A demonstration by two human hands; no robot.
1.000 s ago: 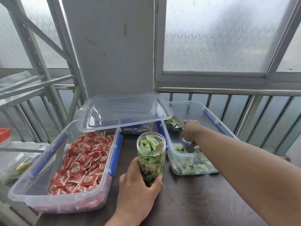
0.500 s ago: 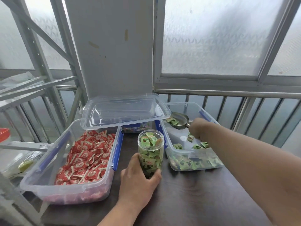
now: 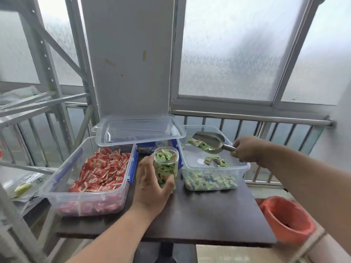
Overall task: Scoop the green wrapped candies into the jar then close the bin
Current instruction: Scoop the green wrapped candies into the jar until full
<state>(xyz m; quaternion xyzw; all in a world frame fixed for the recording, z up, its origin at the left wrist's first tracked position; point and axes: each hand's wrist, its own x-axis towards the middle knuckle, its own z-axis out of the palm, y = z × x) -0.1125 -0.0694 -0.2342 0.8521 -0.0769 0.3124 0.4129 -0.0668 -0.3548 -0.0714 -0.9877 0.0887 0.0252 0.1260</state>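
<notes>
A clear jar (image 3: 166,160), nearly full of green wrapped candies, stands upright on the dark table (image 3: 199,221). My left hand (image 3: 152,186) grips its lower part. To its right is an open clear bin (image 3: 245,168) holding green candies (image 3: 209,182). My right hand (image 3: 247,149) holds the handle of a metal scoop (image 3: 209,141) above that bin. A few green candies lie in the scoop, which sits level, apart from the jar.
A larger clear bin of red wrapped candies (image 3: 102,171) sits at the left. A clear lid (image 3: 138,130) rests across the back of the bins. An orange-lined bucket (image 3: 286,221) stands off the table's right edge. Metal shelving (image 3: 38,103) rises at left.
The scoop has lifted out of the green candies and now sits higher above the bin. My head has pulled back, showing more of the table. The left hand still grips the jar.
</notes>
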